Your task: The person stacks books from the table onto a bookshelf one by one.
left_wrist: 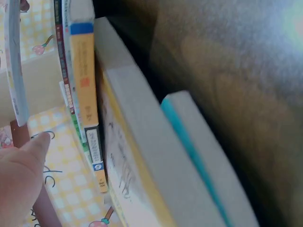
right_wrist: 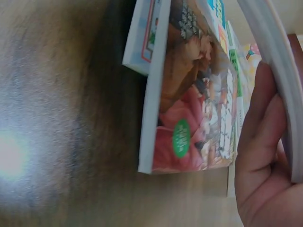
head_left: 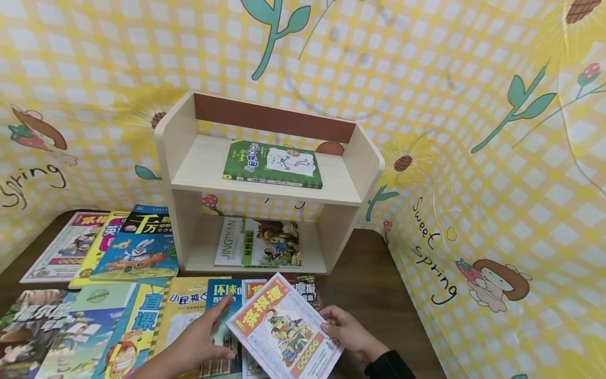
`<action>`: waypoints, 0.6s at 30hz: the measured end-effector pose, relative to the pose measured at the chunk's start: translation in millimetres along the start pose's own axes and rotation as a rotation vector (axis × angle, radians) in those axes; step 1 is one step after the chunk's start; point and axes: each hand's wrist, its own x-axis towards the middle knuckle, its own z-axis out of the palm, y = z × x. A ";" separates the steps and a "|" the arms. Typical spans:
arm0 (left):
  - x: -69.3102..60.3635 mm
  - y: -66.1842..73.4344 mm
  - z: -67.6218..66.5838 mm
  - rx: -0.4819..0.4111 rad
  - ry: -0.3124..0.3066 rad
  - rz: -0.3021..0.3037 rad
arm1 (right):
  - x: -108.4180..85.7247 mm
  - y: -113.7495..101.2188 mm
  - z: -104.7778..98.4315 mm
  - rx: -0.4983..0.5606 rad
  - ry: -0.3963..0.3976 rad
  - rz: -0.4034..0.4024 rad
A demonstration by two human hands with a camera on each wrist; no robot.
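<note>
In the head view a white book with an orange title band (head_left: pixel 289 331) is held up, tilted, by my right hand (head_left: pixel 352 334), thumb on its cover at the right edge. The right wrist view has that book (right_wrist: pixel 284 80) edge-on, my right hand (right_wrist: pixel 265 156) gripping it with fingers behind. Just left of the book, my left hand (head_left: pixel 199 337) is spread with thumb and fingers apart, not touching it. In the left wrist view my left hand (left_wrist: pixel 21 175) shows at the left, the held book (left_wrist: pixel 16 71) beyond it.
A two-tier wooden shelf (head_left: pixel 347 226) stands behind, with a green book (head_left: pixel 272 163) on the upper tier and another book (head_left: pixel 258 243) on the lower. Several books lie left of the shelf and along its front, including a yellow one (head_left: pixel 182 310), on the dark table (head_left: pixel 383 295).
</note>
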 end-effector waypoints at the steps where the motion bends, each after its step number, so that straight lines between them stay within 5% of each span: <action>1: -0.1 0.4 -1.1 -0.013 -0.015 0.018 | 0.1 -1.9 0.2 -0.003 -0.018 -0.005; 7: 1.9 5.4 -4.7 -0.054 -0.083 0.067 | 2.8 -13.7 -1.1 -0.044 -0.052 -0.003; 18: -9.6 17.1 -7.2 -0.054 -0.116 0.100 | 8.6 -34.0 0.5 -0.083 -0.127 0.008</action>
